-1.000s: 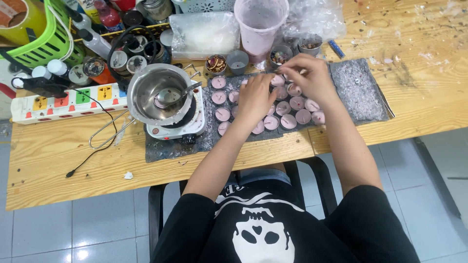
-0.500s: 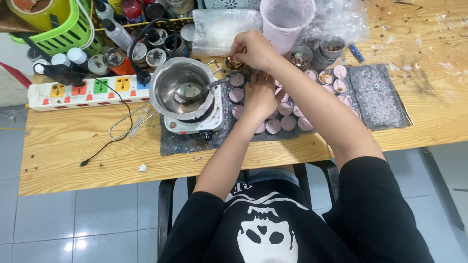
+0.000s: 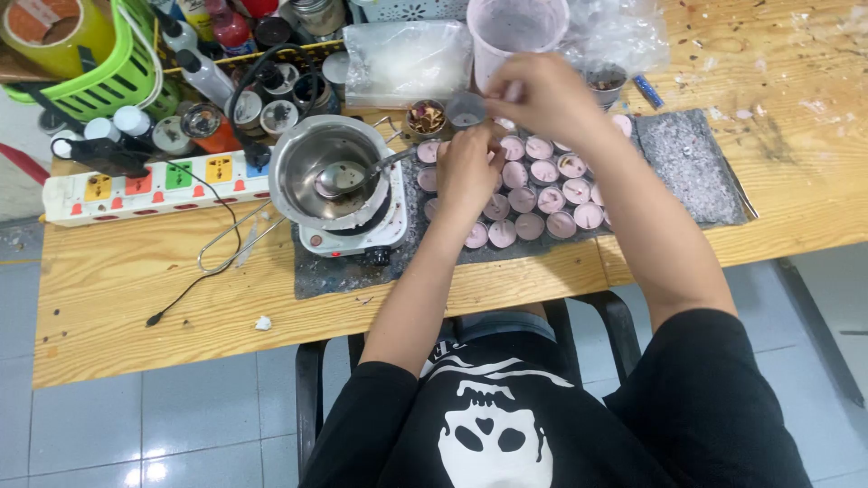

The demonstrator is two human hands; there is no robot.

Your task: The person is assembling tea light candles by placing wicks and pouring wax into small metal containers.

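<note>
Since half a second ago the right hand [image 3: 542, 95] has pulled back from the far-left reach near the dried-flower cup and now hovers over the back rows of small pink candle cups [image 3: 541, 190], while the left hand [image 3: 466, 172] has stayed low over the same cluster. From the head view, I see both hands meet above the cups, which sit in rows on a dark grey mat [image 3: 687, 163] on the wooden desk [image 3: 136, 289]. My right fingers are pinched together as if on something very small; what they hold is too tiny for me to tell. My left fingers are curled downward, tips at or just over a cup near the front-left of the cluster, but I cannot tell whether they are closed on anything. Just beside the left hand stands a steel pot [image 3: 327, 172] with a spoon [image 3: 348, 176] in it, on a small white hotplate [image 3: 357, 230]. Behind the cups are a little cup of dried petals [image 3: 426, 116], a small grey cup [image 3: 466, 108] and a tall pinkish measuring jug [image 3: 517, 32]. Further left lie a white power strip [image 3: 149, 185] with coloured sockets, a green basket [image 3: 99, 63] and assorted bottles. To do this well, I judge that the left hand should steady one cup while the right lowers its pinch straight to the centre, keeping the wrist clear of the neighbouring cups and away from the hot pot.
</note>
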